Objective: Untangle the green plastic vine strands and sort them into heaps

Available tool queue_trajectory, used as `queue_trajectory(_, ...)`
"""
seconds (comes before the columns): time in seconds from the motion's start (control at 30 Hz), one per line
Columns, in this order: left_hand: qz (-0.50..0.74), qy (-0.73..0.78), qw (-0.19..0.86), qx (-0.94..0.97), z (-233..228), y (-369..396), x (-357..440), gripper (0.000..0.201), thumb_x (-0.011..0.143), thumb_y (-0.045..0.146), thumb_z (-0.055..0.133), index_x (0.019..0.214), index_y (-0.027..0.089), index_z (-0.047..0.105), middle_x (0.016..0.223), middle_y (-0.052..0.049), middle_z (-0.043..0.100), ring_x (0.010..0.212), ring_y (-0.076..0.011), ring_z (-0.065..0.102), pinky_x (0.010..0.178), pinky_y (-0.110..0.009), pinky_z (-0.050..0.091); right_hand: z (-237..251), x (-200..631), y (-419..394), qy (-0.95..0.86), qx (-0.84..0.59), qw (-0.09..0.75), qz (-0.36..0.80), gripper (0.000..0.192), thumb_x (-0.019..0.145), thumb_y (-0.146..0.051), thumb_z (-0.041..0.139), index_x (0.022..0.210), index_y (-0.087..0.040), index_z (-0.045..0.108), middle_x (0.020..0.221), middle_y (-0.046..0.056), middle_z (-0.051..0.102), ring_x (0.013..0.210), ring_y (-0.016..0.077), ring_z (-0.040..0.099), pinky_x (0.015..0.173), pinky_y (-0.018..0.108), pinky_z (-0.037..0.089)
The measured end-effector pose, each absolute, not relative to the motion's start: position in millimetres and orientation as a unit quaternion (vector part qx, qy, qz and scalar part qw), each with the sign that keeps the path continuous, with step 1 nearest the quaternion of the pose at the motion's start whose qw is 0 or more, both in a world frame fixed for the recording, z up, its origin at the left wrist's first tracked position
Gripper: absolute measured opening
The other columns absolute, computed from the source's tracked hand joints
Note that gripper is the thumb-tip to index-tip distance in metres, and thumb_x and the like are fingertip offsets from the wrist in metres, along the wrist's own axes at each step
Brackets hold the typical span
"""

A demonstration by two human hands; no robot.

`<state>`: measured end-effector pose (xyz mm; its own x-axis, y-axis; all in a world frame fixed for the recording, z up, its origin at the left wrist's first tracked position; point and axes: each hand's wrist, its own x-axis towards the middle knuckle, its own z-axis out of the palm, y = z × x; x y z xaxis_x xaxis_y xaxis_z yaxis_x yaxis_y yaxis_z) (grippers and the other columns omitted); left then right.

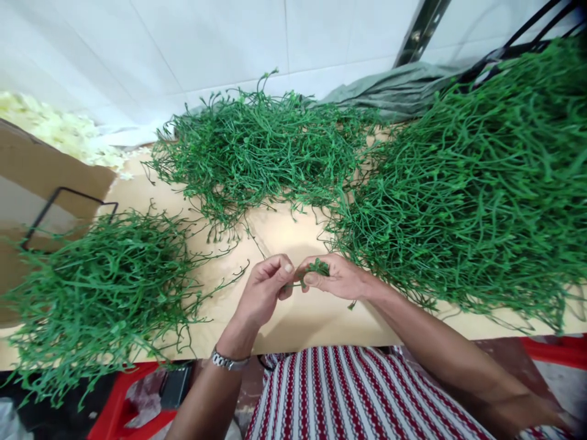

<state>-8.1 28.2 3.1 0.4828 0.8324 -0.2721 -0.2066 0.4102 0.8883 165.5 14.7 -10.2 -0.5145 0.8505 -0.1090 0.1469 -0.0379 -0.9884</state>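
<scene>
My left hand (269,287), with a metal watch on its wrist, is closed with the thumb pressed on the curled fingers. A thin green stem runs from it across the short gap to my right hand (339,276). That hand is closed round a small bunch of green artificial flower stems (317,267), whose knobbed tips show above the thumb. The rest of the bunch is hidden by the fingers. Similar stems lie in a pile (110,287) to the left, another pile (270,143) at the back and a large heap (481,195) to the right.
The tan tabletop (284,232) shows between the piles. At the left stand a cardboard box (50,156) and a black wire frame (82,192), with pale yellow petals (46,125) behind. Grey-green cloth (389,88) lies along the white wall (229,43). Red stools (114,403) sit below the table edge.
</scene>
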Motion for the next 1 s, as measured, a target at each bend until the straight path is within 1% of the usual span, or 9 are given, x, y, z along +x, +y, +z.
queue_trajectory(0.13, 0.365, 0.434, 0.708, 0.421, -0.3, 27.1, 1.4, 0.032, 0.069, 0.036, 0.066, 0.056, 0.014, 0.046, 0.044, 0.006, 0.039, 0.039, -0.003, 0.03, 0.039, -0.017, 0.019, -13.9, 161.5, 14.3, -0.63, -0.381, 0.259, 0.625, 0.025, 0.08, -0.037, 0.055, 0.08, -0.012, 0.058, 0.068, 0.0, 0.057, 0.06, 0.0081, 0.049, 0.056, 0.019, 0.038)
queue_trajectory(0.23, 0.371, 0.452, 0.699, 0.41, -1.0, 30.3, 6.4, 0.032, 0.066, 0.037, 0.068, 0.057, 0.015, 0.046, 0.042, 0.007, 0.039, 0.035, -0.0032, 0.031, 0.036, -0.017, 0.018, -17.1, 158.6, 10.9, -0.625, -0.387, 0.234, 0.636, 0.021, 0.082, -0.033, 0.05, 0.083, -0.013, 0.057, 0.066, -0.001, 0.055, 0.059, 0.0084, 0.051, 0.055, 0.019, 0.038)
queue_trajectory(0.37, 0.417, 0.473, 0.683, 0.369, -2.1, 34.1, 13.1, 0.028, 0.065, 0.034, 0.067, 0.058, 0.015, 0.047, 0.047, 0.007, 0.039, 0.036, -0.0023, 0.026, 0.036, -0.017, 0.016, -18.1, 153.5, 2.5, -0.637, -0.453, 0.24, 0.575, 0.023, 0.084, -0.032, 0.044, 0.076, -0.014, 0.055, 0.057, -0.003, 0.047, 0.05, 0.007, 0.042, 0.047, 0.018, 0.03)
queue_trajectory(0.47, 0.449, 0.511, 0.621, 0.388, -6.4, 32.7, 21.7, 0.026, 0.068, 0.03, 0.062, 0.055, 0.015, 0.045, 0.048, 0.007, 0.036, 0.04, -0.0035, 0.025, 0.038, -0.019, 0.017, -15.1, 147.4, -5.1, -0.652, -0.481, 0.261, 0.525, 0.021, 0.083, -0.028, 0.045, 0.067, -0.015, 0.052, 0.053, -0.005, 0.041, 0.047, 0.0064, 0.034, 0.044, 0.019, 0.024)
queue_trajectory(0.57, 0.477, 0.532, 0.542, 0.443, -11.8, 33.1, 30.2, 0.026, 0.072, 0.027, 0.057, 0.054, 0.016, 0.042, 0.049, 0.007, 0.033, 0.043, -0.0048, 0.026, 0.041, -0.02, 0.02, -8.4, 140.9, -14.0, -0.647, -0.504, 0.284, 0.496, 0.019, 0.081, -0.023, 0.045, 0.065, -0.015, 0.049, 0.053, -0.005, 0.039, 0.047, 0.0066, 0.032, 0.045, 0.02, 0.024)
queue_trajectory(0.67, 0.5, 0.532, 0.509, 0.457, -12.6, 43.2, 30.2, 0.027, 0.074, 0.028, 0.055, 0.054, 0.016, 0.04, 0.048, 0.007, 0.029, 0.043, -0.0049, 0.024, 0.041, -0.02, 0.02, 1.2, 137.5, -24.3, -0.648, -0.489, 0.283, 0.51, 0.018, 0.08, -0.02, 0.045, 0.063, -0.015, 0.048, 0.053, -0.004, 0.041, 0.047, 0.0068, 0.033, 0.045, 0.02, 0.025)
queue_trajectory(0.8, 0.557, 0.519, 0.504, 0.408, -1.4, 60.3, 15.7, 0.028, 0.075, 0.031, 0.056, 0.056, 0.017, 0.04, 0.045, 0.008, 0.03, 0.038, -0.0046, 0.023, 0.038, -0.02, 0.015, 11.8, 145.8, -26.3, -0.662, -0.411, 0.298, 0.552, 0.022, 0.08, -0.022, 0.047, 0.059, -0.016, 0.049, 0.052, -0.003, 0.046, 0.046, 0.0072, 0.037, 0.043, 0.02, 0.025)
queue_trajectory(0.87, 0.532, 0.486, 0.53, 0.447, 7.0, 60.8, 7.8, 0.026, 0.074, 0.031, 0.059, 0.058, 0.016, 0.045, 0.045, 0.007, 0.035, 0.039, -0.0046, 0.027, 0.038, -0.019, 0.017, 16.6, 156.6, -18.5, -0.637, -0.472, 0.333, 0.511, 0.023, 0.083, -0.029, 0.046, 0.067, -0.015, 0.055, 0.059, 0.0, 0.052, 0.048, 0.0079, 0.04, 0.042, 0.02, 0.026)
queue_trajectory(1.0, 0.531, 0.409, 0.596, 0.442, 23.9, 48.0, -8.8, 0.027, 0.076, 0.03, 0.058, 0.056, 0.015, 0.047, 0.051, 0.004, 0.041, 0.04, -0.0048, 0.032, 0.038, -0.02, 0.017, 35.2, 190.0, -7.1, -0.642, -0.536, 0.325, 0.442, 0.024, 0.085, -0.035, 0.046, 0.083, -0.015, 0.058, 0.067, 0.002, 0.054, 0.046, 0.0074, 0.037, 0.039, 0.021, 0.023)
